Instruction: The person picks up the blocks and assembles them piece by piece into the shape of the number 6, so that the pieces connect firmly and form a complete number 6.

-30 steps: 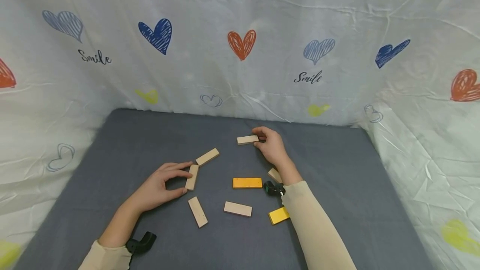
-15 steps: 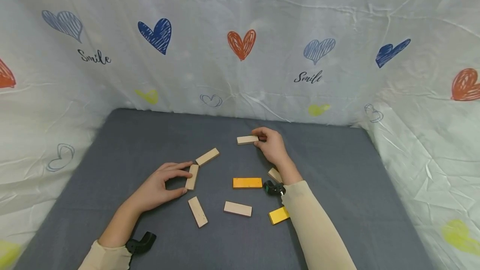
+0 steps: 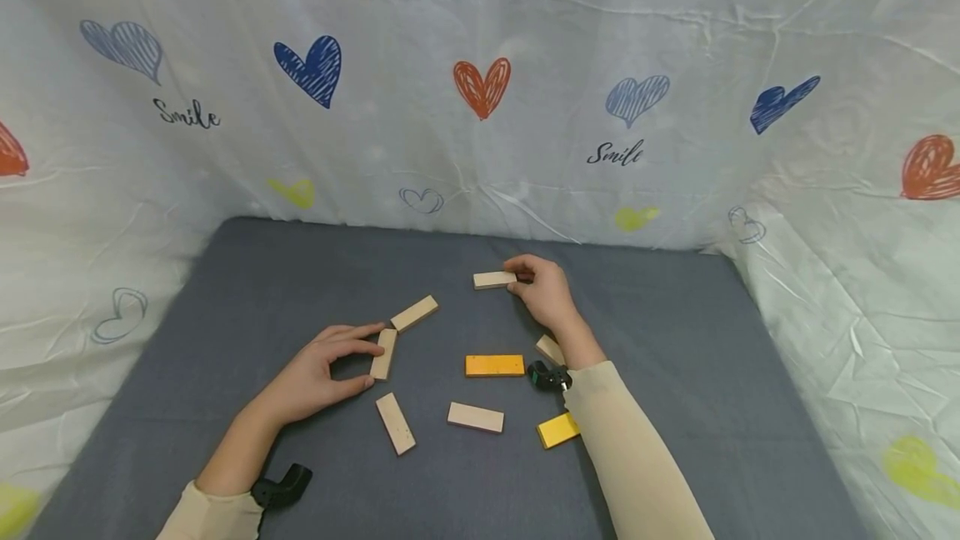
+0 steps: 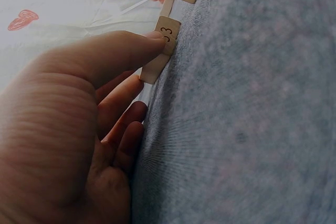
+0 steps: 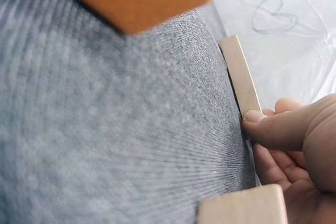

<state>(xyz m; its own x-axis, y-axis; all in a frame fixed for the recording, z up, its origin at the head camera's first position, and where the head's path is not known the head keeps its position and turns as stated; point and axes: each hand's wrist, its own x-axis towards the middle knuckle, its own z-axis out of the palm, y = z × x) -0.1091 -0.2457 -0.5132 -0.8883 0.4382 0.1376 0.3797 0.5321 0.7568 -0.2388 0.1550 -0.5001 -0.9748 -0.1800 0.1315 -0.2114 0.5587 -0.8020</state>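
The left hand [image 3: 318,373] is pinching 1 plain wooden block [image 3: 385,354] between thumb and forefinger, each tip pressing on an opposite end, so the block is sitting flat on the grey counter [image 3: 247,290] while being held steady. In the left wrist view the fingers [image 4: 118,51] are curling round that block [image 4: 160,51], with a printed number showing on its near end, partly covered by the fingertip. Its long axis is running nearly away from the person, leaning a little to the right at the far end, where it is lying just beside a second block [image 3: 415,313] that is angling up and to the right.

The right hand [image 3: 543,290] is gripping the right end of another plain block [image 3: 494,280] farther back on the counter, thumb and forefinger closing on that end, probably so the rest stays free to swing or slide. This block is lying with its long axis running left to right, its free end pointing left. The right wrist view is showing a fingertip [image 5: 262,124] against the block's [image 5: 240,74] end.

Between the 2 arms, an orange block [image 3: 494,366] is lying crosswise, 2 more plain blocks [image 3: 394,423] [image 3: 476,417] are lying nearer the person, and a yellow block [image 3: 557,431] is touching the right sleeve [image 3: 630,457]. A further plain block [image 3: 550,348] is peeking out beside the right wrist.
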